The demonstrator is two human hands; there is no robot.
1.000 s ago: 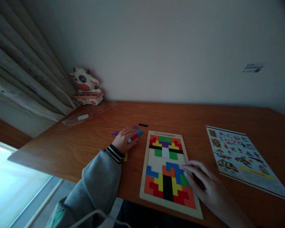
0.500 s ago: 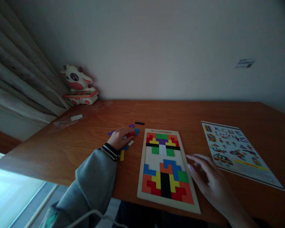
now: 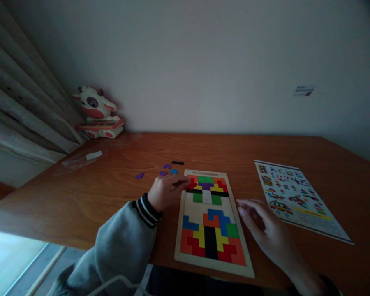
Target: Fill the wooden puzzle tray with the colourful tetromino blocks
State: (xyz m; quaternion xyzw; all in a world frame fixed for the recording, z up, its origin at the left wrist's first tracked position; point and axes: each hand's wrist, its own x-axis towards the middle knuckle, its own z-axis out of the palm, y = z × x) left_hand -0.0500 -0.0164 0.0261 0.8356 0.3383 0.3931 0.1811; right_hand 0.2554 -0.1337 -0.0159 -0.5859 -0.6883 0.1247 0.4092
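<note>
Left hand pinches a red piece, right hand half-curled.

Head-worn camera — looks forward and down, near the pale wooden rectangular puzzle board at lower centre; grey wall fills upper half — nearly square-on.

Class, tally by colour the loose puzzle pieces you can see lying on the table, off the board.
Purple pieces: 3
Blue piece: 1
Black piece: 1
Total in view: 5; the left hand and sleeve may hide others.
</note>
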